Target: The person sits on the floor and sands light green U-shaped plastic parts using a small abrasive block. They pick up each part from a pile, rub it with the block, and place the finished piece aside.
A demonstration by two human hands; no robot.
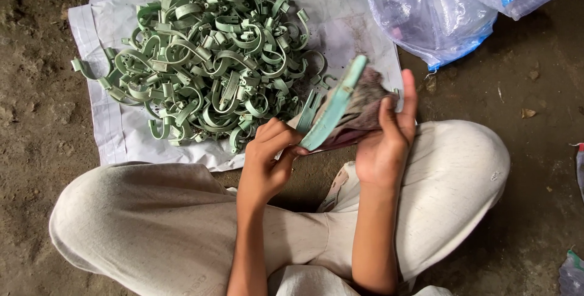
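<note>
Two hands meet in the middle, just above the person's crossed legs. The left hand has its fingers curled in tight, and the tips pinch the low end of a pale green plastic strip. The right hand is partly open, with long fingers standing up and wrapped round the back of a dusty grey and purple cloth. The strip lies along the front edge of that cloth and slants up to the right, so its top end pokes out past the fingertips. Both hands touch the strip and cloth bundle, and there is only a small gap between the two palms. Just to the left of the hands sits a big pile of green clips, all tangled curved bands, and the nearest clips almost reach the left knuckles. The pile rests on a white sheet spread flat on the ground, and the sheet's near edge runs right along the knees. The legs in light trousers fill the bottom, one knee far left and one far right, so the hands are boxed in below. Up at the top right lies a clear plastic bag with blue trim, well apart from the hands. Brown dirt floor shows bare on the right side.
</note>
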